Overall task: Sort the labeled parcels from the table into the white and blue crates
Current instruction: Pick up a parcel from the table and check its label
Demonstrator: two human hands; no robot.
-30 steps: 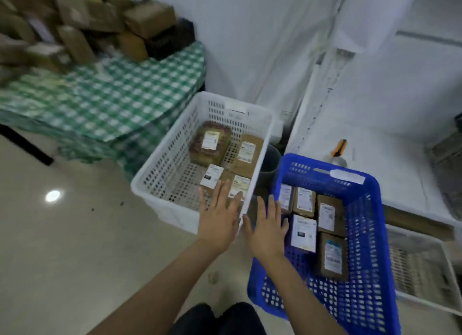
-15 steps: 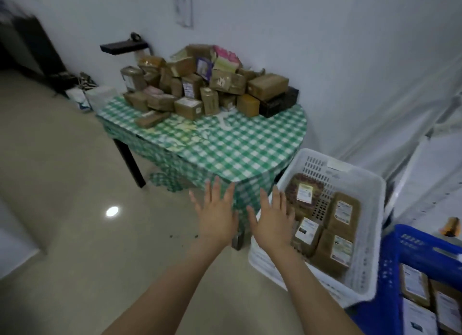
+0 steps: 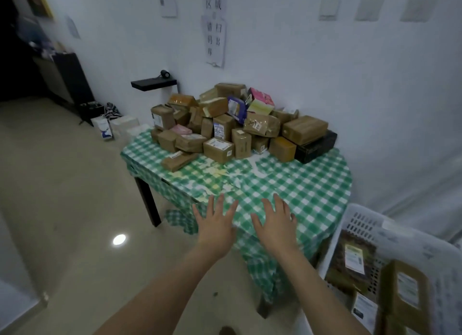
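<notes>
A small table (image 3: pixel 300 184) under a green-and-white checked cloth stands against a pale wall hung with paper notices. Heaped on its far half, close to the wall, is the pile of parcels (image 3: pixel 237 124): small brown cardboard boxes, taped and tumbled at all angles, some with white labels showing. I'd judge them light and stiff, easy for one hand, though the glossy tape could be slick. Gripping across the short sides seems safest.

Nearest the front edge lies a flat parcel (image 3: pixel 178 160), its long axis running left to right, with the right end a little farther back. Just beside it a squat box (image 3: pixel 218 149) sits label up. Pulling from low in the heap would likely bring others down.

The left hand (image 3: pixel 215 224) and right hand (image 3: pixel 275 224) hover side by side over the near edge of the cloth. Both are palm down with fingers spread, holding nothing, well apart from the pile. Low at the right, the white crate (image 3: pixel 360 219) holds a few labelled parcels. The blue crate is out of sight.
</notes>
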